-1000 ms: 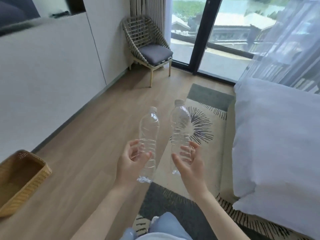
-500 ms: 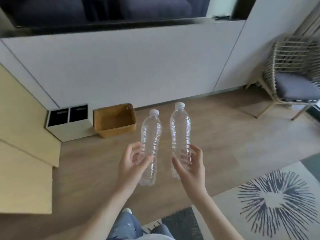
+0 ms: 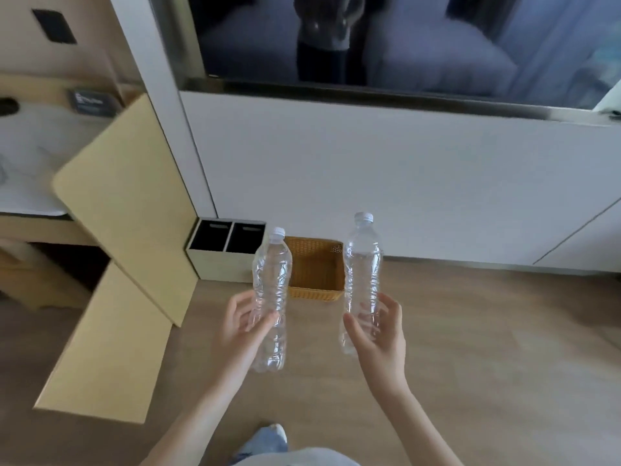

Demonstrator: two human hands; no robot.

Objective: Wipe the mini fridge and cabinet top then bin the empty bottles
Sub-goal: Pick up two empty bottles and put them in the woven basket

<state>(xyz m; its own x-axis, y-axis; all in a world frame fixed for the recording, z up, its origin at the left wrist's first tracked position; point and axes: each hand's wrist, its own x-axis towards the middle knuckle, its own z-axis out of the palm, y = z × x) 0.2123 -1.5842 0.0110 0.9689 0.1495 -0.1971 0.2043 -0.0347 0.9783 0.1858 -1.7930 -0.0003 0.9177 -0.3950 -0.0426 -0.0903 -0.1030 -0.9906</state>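
I hold two clear, empty plastic bottles with white caps, both upright over the wooden floor. My left hand grips the left bottle around its lower half. My right hand grips the right bottle the same way. A woven wicker basket stands on the floor against the white wall, between and behind the two bottles. Left of it sits a pale two-compartment bin with dark openings. The cabinet top shows at the far left, blurred.
Two open pale wooden cabinet doors jut out at the left, close to my left arm. A dark screen hangs on the white wall above. Wooden floor stretches to the right. My foot shows at the bottom.
My view has swung left, from the window and bed to the wall. The basket and the bin now lie straight ahead and closer. Both hands still hold the bottles, now slightly farther apart.
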